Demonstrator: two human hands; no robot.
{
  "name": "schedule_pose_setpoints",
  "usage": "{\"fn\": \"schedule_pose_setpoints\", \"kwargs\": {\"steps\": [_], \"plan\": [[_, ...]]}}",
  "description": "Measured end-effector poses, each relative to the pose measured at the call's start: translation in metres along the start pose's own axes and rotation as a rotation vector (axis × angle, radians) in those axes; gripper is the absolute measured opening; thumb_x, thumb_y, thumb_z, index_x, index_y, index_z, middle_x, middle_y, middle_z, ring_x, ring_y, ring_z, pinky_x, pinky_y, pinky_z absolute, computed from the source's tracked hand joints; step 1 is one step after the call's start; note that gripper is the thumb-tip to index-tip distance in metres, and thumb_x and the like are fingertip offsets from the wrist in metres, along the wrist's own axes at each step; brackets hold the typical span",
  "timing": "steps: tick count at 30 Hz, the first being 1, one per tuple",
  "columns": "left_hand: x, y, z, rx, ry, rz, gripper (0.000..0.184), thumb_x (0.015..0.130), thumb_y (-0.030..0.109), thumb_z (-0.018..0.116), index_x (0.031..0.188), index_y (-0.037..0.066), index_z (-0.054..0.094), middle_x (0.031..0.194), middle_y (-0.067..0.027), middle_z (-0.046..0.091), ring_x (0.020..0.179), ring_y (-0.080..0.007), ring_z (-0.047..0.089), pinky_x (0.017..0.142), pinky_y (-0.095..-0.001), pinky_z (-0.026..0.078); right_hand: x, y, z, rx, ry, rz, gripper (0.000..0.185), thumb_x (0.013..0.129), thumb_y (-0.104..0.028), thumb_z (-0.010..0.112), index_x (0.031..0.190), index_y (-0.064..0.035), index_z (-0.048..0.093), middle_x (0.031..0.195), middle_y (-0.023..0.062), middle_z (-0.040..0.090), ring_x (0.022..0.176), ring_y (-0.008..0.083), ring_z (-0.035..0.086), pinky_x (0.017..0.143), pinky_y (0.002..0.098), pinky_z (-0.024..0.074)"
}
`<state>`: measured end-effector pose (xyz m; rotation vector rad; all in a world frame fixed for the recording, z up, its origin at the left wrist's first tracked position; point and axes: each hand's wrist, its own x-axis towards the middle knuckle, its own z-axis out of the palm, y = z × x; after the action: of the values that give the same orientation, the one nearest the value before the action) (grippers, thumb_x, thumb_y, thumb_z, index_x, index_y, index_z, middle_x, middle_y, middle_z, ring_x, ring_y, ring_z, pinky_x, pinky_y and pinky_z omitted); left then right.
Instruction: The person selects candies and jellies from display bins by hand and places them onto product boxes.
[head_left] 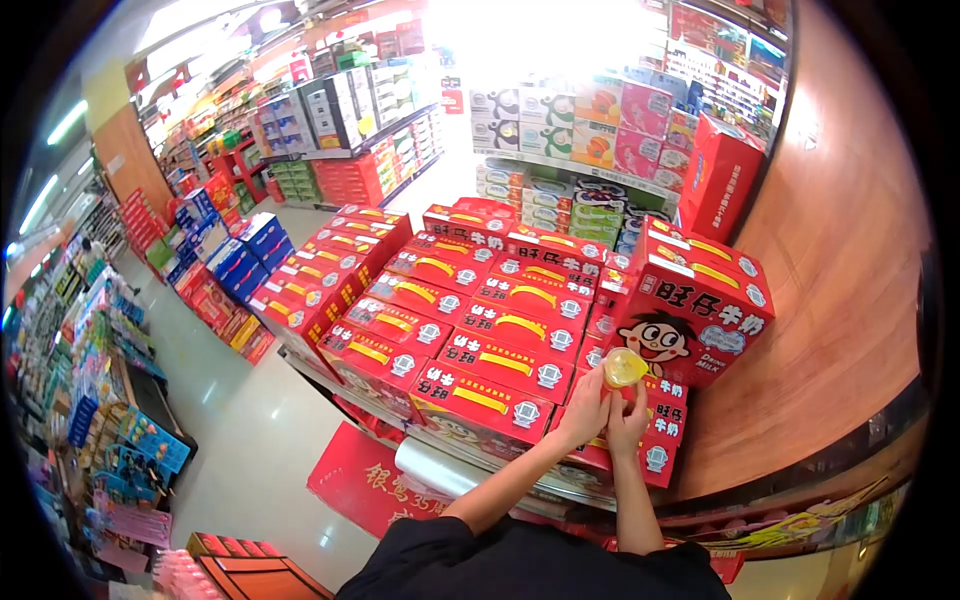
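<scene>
A small round cup with a clear, yellowish top and a yellow tab (624, 367) is held up in front of me. My left hand (588, 412) is closed around its left side. From below and the right, my right hand (628, 418) grips it too, fingertips near the tab. What is inside the cup is too small to tell. Both hands are over red milk cartons (497, 397) with yellow carrying handles, laid in rows. Just behind the cup stands a bigger red milk box (700, 300) with a cartoon face on its front.
Left of the cartons, blue boxes (262, 240) are stacked beside an aisle floor (230, 430). Tissue packs (550, 120) fill a shelf at the back. A curved wooden panel (830, 260) borders the right side. A roll of clear plastic (440, 468) lies at the display's front edge.
</scene>
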<state>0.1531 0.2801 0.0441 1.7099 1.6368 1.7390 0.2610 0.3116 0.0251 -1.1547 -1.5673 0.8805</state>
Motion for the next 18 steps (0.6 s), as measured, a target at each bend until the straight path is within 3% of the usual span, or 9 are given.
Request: {"fn": "schedule_pose_setpoints", "kwargs": {"steps": [1,4,5,9,12,13,18], "plan": [[-0.003,0.005,-0.008,0.024,-0.012,0.039,0.059,0.084,0.003,0.058,0.136,-0.007,0.033,0.125,-0.0268,0.047,0.118,-0.0423,0.045,0.1,-0.043,0.039,-0.005,-0.014,-0.003,-0.149,0.035,-0.222,0.046,0.087,-0.013,0.062,0.128,0.004,0.05,0.071,0.0115,0.062,0.05,0.0149,0.055,0.049,0.029,0.0437],[-0.017,0.029,-0.041,0.011,0.042,0.029,0.063,0.084,0.004,0.059,0.138,-0.008,0.029,0.128,-0.0278,0.043,0.119,-0.0419,0.046,0.1,-0.0434,0.039,-0.013,-0.002,0.006,-0.073,0.032,-0.603,0.04,0.086,-0.008,0.063,0.122,0.0062,0.053,0.069,0.0128,0.061,0.05,0.0176,0.056,0.047,0.03,0.0435],[-0.026,0.03,-0.052,0.005,0.02,0.017,0.067,0.083,0.004,0.062,0.139,-0.009,0.027,0.129,-0.0267,0.04,0.118,-0.042,0.046,0.099,-0.0425,0.041,-0.023,-0.007,0.005,-0.078,-0.008,-0.594,0.035,0.085,-0.004,0.064,0.117,0.0076,0.055,0.074,0.0148,0.062,0.052,0.0202,0.058,0.048,0.0314,0.0454],[-0.079,0.054,-0.1,0.05,0.011,-0.135,0.069,0.085,0.008,0.062,0.14,-0.008,0.025,0.124,-0.0248,0.042,0.116,-0.0412,0.047,0.095,-0.042,0.043,-0.066,-0.024,0.015,-0.035,-0.094,-0.786,0.033,0.087,-0.002,0.062,0.118,0.0044,0.055,0.077,0.0107,0.063,0.058,0.0142,0.057,0.052,0.0267,0.0458],[-0.133,0.068,-0.123,0.141,0.19,-0.161,0.067,0.085,0.011,0.065,0.139,-0.007,0.029,0.12,-0.0239,0.044,0.11,-0.0374,0.05,0.093,-0.04,0.043,-0.112,-0.035,0.036,0.254,-0.275,-0.719,0.033,0.088,-0.001,0.06,0.12,0.0051,0.053,0.083,0.0123,0.063,0.059,0.0147,0.057,0.054,0.0267,0.0466],[-0.153,0.075,-0.129,0.197,0.241,-0.222,0.068,0.085,0.013,0.066,0.139,-0.007,0.029,0.12,-0.0234,0.045,0.112,-0.0364,0.05,0.093,-0.0392,0.044,-0.124,-0.014,0.044,0.262,-0.378,-0.683,0.032,0.089,0.0,0.057,0.12,0.0057,0.051,0.096,0.0165,0.063,0.065,0.0164,0.058,0.057,0.027,0.0487],[-0.261,0.12,-0.155,0.236,0.593,-0.451,0.069,0.084,0.014,0.068,0.138,-0.007,0.032,0.115,-0.0208,0.049,0.109,-0.0319,0.054,0.092,-0.0369,0.046,-0.214,-0.064,0.057,0.459,-0.724,-0.748,0.032,0.089,-0.002,0.057,0.12,0.0049,0.053,0.11,0.0171,0.059,0.075,0.018,0.061,0.063,0.0284,0.0505]]}}
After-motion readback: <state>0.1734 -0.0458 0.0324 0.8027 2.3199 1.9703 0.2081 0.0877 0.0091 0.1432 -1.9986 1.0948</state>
